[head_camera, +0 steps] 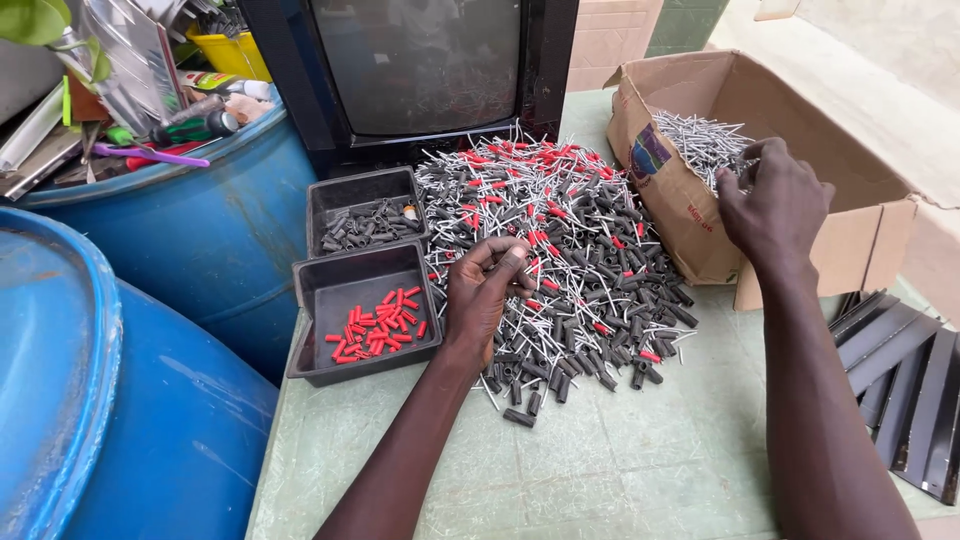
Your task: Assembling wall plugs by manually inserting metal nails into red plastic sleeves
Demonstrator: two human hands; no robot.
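A big pile of small black and red sleeved pins (570,250) with thin metal stems lies on the green table (600,460). My left hand (485,290) rests on the pile's left edge, fingers pinched around a small piece. My right hand (770,205) reaches into an open cardboard box (850,150) and grips several bare metal pins (700,140) heaped inside. Left of the pile stand two black trays: the near tray (330,290) holds red sleeves (378,325), the far tray (350,190) holds black sleeves (365,222).
An old television (420,70) stands behind the pile. Blue plastic barrels (150,330) crowd the left side, one topped with tools and clutter. Dark metal strips (900,390) lie at the right edge of the table.
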